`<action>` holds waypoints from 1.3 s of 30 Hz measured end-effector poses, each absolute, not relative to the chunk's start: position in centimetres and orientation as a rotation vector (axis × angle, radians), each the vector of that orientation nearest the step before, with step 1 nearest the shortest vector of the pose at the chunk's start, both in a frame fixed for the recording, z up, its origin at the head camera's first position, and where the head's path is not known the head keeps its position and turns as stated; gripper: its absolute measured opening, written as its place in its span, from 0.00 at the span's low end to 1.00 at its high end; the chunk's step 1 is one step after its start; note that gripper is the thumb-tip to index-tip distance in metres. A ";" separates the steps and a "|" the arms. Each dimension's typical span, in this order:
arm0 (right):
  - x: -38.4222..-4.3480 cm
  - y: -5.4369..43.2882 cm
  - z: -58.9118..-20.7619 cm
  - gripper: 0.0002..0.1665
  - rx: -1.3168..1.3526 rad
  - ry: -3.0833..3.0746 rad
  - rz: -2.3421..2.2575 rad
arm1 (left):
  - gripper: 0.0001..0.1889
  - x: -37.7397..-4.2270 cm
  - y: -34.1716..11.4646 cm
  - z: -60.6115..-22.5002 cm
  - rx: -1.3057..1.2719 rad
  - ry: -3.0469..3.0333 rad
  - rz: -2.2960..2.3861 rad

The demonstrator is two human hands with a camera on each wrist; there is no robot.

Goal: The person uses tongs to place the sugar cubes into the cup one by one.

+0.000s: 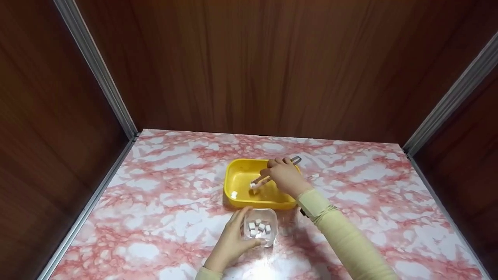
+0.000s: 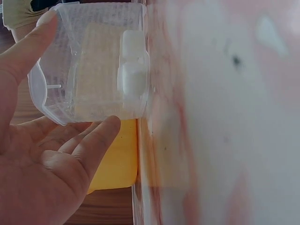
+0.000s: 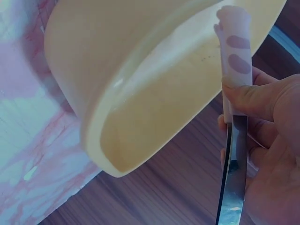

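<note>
My right hand (image 1: 287, 178) pinches a pair of metal tongs (image 3: 234, 173) with pale, paw-shaped tips (image 3: 236, 56). In the head view, the tips reach down into a yellow plastic basin (image 1: 228, 181). Something white shows at their end; whether a cube is between them I cannot tell. Just in front of the basin, my left hand (image 1: 233, 237) holds a small clear plastic container (image 2: 98, 61) between thumb and fingers. The container stands on the table, with several white cubes (image 1: 261, 226) on its floor.
Red-and-white marbled covering lies over the table (image 1: 163, 217). Dark wooden panels (image 1: 249, 70) with metal corner posts (image 1: 101, 74) enclose the back and sides. A small white patch (image 1: 234, 195), cube or glare, shows in the basin's near left corner.
</note>
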State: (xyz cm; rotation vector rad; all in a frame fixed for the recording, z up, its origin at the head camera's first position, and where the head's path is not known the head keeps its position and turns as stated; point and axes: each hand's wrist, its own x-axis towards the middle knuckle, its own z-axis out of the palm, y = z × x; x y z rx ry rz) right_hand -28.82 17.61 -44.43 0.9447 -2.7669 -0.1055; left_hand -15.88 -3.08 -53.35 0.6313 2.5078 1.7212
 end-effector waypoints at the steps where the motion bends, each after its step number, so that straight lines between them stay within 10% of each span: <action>1: -28.8 17.7 -44.4 0.28 0.944 -2.763 -0.103 | 0.52 -15.9 -3.1 -53.4 0.634 2.508 1.720; 39: -26.0 20.6 -42.5 0.25 0.932 -2.691 -0.058 | 0.52 -16.0 -3.0 -53.4 0.640 2.504 1.719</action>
